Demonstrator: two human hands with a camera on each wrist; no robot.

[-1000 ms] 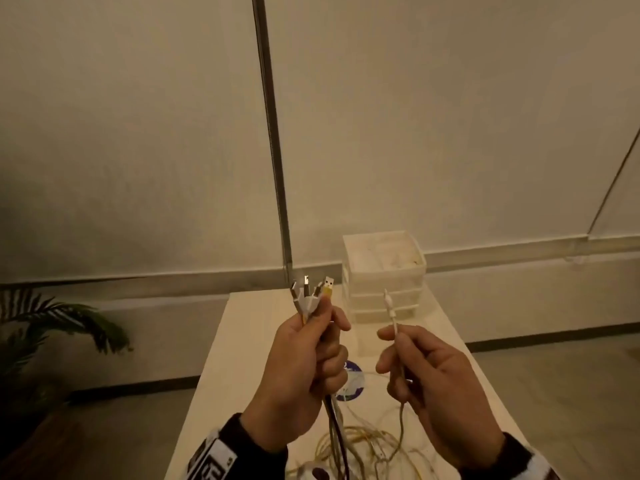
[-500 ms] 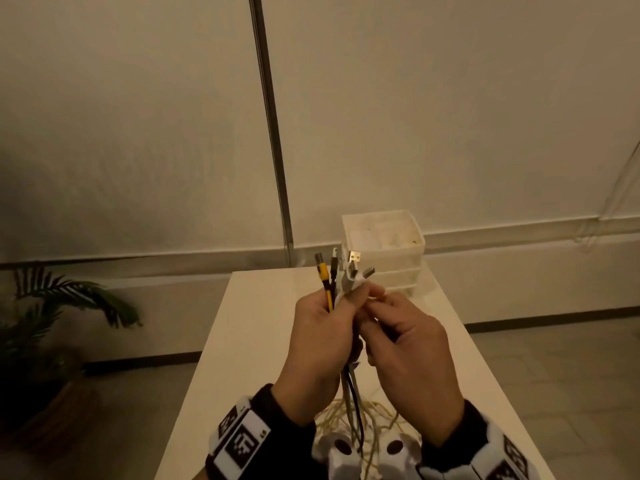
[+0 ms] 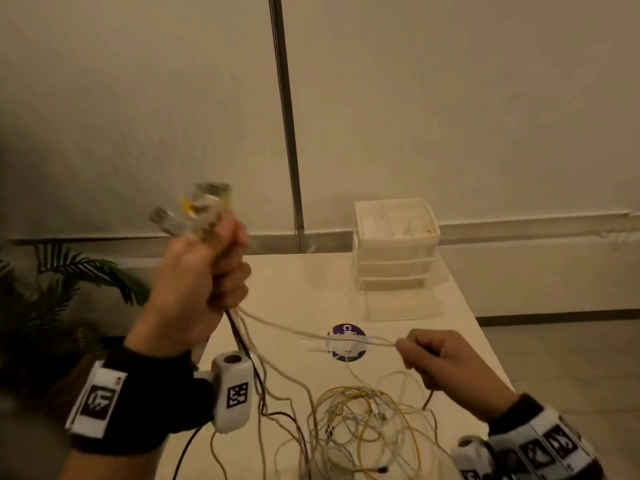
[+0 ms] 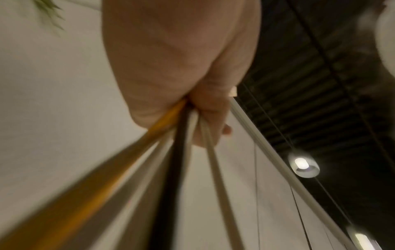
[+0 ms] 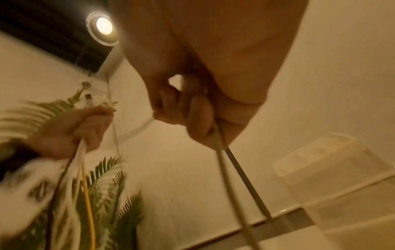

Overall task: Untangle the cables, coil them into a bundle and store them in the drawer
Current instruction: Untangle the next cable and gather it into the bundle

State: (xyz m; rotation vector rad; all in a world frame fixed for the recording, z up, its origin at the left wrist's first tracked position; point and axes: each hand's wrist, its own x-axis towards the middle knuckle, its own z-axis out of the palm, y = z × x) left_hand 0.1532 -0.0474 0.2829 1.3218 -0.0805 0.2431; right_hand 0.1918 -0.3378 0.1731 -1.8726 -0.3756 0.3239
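Observation:
My left hand [image 3: 211,271] is raised above the table's left side and grips a bunch of cable ends [image 3: 197,211], with USB plugs sticking out above the fist. White, yellow and black cables [image 4: 177,152] hang down from it. My right hand [image 3: 420,355] is lower and to the right, pinching a white cable [image 3: 311,332] that stretches taut from the left fist. The rest of the cables lie in a loose tangle [image 3: 360,424] on the table near me. A translucent drawer unit [image 3: 394,251] stands at the table's far end.
The white table [image 3: 294,296] carries a round purple sticker [image 3: 346,341] in its middle. A potted palm [image 3: 52,289] stands on the floor to the left. A wall with a vertical dark strip rises behind the table.
The hands were together at the plugs; now they have parted. The left hand went up and left with the plug ends, and the right slid down and right along a white cable.

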